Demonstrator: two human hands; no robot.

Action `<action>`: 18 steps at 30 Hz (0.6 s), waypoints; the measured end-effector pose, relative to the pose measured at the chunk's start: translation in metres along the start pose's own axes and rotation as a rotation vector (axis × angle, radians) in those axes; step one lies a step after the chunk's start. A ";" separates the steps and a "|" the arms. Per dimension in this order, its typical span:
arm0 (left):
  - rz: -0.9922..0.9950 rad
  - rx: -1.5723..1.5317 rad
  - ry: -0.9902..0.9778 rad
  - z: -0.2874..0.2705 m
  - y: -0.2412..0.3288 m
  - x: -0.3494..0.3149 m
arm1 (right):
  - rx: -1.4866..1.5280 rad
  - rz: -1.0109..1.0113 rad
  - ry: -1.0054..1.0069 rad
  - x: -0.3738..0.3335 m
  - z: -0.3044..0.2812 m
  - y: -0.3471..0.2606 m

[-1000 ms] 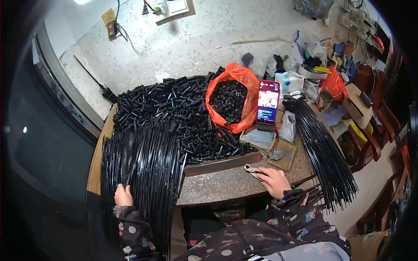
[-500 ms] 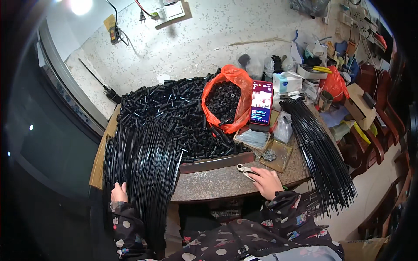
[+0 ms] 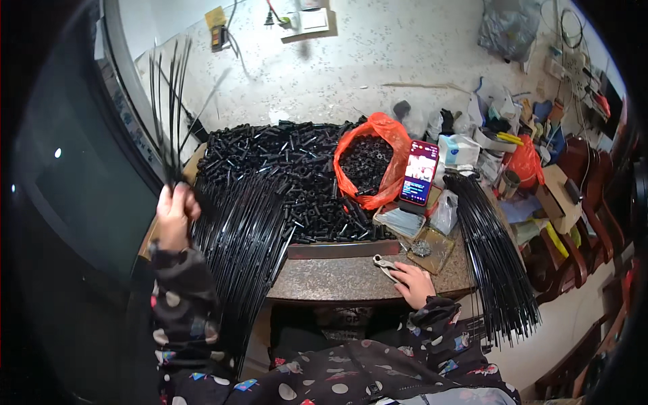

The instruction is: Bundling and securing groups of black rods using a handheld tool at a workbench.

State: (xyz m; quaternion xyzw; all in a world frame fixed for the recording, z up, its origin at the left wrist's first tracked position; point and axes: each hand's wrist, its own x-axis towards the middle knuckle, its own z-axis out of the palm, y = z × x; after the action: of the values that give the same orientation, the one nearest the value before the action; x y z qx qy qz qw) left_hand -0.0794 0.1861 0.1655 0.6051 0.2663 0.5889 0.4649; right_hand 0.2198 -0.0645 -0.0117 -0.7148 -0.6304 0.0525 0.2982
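Head view: left grip (image 3: 177, 210) around rods (image 3: 171, 167), right grip (image 3: 415, 283) on pliers (image 3: 385, 264), phone text (image 3: 415, 190) tiny

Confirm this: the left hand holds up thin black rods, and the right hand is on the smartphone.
No: the right hand is on the pliers, not the smartphone, in the head view; the left hand does hold up thin black rods.

a pale wall (image 3: 405, 61) (speckled grey) rises behind; reddish-brown chairs (image 3: 575, 150) stand on light floor (image 3: 560, 314).
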 end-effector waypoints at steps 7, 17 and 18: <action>0.021 -0.146 0.152 0.101 -0.024 -0.014 | -0.059 0.005 -0.108 0.005 -0.018 0.003; -0.220 -0.360 -0.188 0.156 -0.071 -0.079 | 0.407 -0.224 -0.108 -0.007 -0.040 -0.048; -0.232 -0.474 -0.185 0.160 -0.070 -0.083 | 0.505 -0.246 -0.079 -0.001 -0.036 -0.060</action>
State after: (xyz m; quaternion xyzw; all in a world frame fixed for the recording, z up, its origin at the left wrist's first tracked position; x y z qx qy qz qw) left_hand 0.0763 0.1036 0.0853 0.4963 0.1451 0.5199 0.6800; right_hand 0.1838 -0.0767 0.0468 -0.5336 -0.6904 0.1991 0.4461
